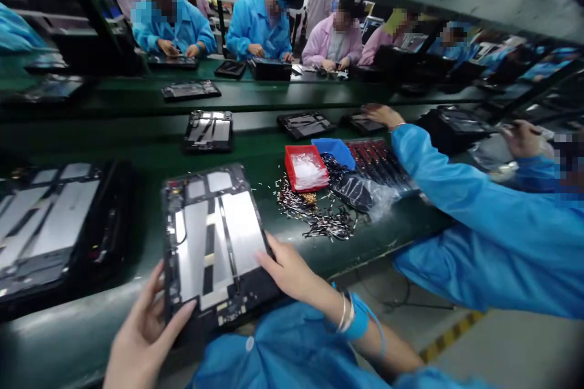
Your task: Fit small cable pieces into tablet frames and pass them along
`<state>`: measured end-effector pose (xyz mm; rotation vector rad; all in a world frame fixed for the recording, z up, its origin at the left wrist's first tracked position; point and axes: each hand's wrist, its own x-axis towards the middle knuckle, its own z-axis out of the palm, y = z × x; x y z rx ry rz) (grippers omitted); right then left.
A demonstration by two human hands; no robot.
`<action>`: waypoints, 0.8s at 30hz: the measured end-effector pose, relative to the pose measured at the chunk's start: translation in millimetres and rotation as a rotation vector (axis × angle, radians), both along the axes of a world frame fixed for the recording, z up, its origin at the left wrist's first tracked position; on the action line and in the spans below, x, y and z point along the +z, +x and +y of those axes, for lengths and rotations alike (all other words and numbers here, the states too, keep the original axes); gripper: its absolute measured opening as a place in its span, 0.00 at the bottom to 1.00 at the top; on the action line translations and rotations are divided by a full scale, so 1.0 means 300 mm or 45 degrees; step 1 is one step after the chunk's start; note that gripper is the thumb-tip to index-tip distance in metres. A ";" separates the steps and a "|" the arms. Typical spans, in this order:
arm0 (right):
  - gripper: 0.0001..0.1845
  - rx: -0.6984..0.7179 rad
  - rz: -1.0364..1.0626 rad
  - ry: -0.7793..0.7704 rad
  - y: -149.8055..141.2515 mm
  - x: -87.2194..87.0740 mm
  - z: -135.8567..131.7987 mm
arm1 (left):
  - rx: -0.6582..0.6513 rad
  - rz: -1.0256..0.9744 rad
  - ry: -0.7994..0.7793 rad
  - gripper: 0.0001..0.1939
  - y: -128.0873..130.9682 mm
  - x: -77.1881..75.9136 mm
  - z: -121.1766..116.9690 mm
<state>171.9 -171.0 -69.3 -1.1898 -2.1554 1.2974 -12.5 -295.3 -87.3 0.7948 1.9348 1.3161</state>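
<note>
An opened tablet (249,228) with silvery battery panels and exposed circuit parts is held up, tilted, over the bench's near edge. My left hand (148,328) grips its lower left corner, thumb on top and fingers along the side. On the right edge, my right hand (287,264) is closed round the frame with the thumb resting on the silver panel. A blue strap and a pale bangle circle my right wrist. To the left stands a stack of similar opened tablets (50,225). Beyond the held one, another opened tablet (208,132) lies on the green surface.
A red tray (306,168) of small clear pieces and a blue tray (335,153) sit right of centre, beside loose small black parts (333,222) and a plastic bag (365,194). A co-worker's blue sleeve (438,161) reaches in from the right. More workers sit across the line.
</note>
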 end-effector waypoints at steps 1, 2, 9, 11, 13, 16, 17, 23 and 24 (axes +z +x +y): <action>0.22 -0.012 -0.123 0.025 0.047 -0.028 -0.010 | -0.034 -0.091 -0.046 0.46 0.022 -0.042 0.002; 0.21 -0.014 -0.235 0.048 0.085 -0.053 -0.014 | -0.050 -0.160 -0.085 0.48 0.035 -0.077 0.005; 0.13 -0.276 -0.309 0.407 0.286 -0.104 0.061 | -0.440 0.810 -0.448 0.35 -0.048 -0.020 0.083; 0.12 -0.424 -0.340 0.567 0.342 -0.103 0.097 | -0.454 1.160 -0.254 0.31 -0.054 0.037 0.175; 0.11 -0.521 -0.441 0.664 0.383 -0.106 0.131 | -0.568 1.349 0.017 0.28 -0.036 0.065 0.303; 0.08 -0.606 -0.611 0.705 0.404 -0.113 0.172 | -0.847 1.453 0.160 0.25 0.011 0.046 0.518; 0.07 -0.619 -0.663 0.708 0.402 -0.114 0.183 | -0.897 1.464 0.130 0.26 0.026 0.030 0.582; 0.05 -0.538 -0.936 0.804 0.350 -0.107 0.233 | -1.032 1.299 -0.087 0.24 0.062 -0.050 0.751; 0.05 -0.508 -0.963 0.819 0.346 -0.106 0.241 | -1.046 1.296 -0.070 0.23 0.060 -0.056 0.748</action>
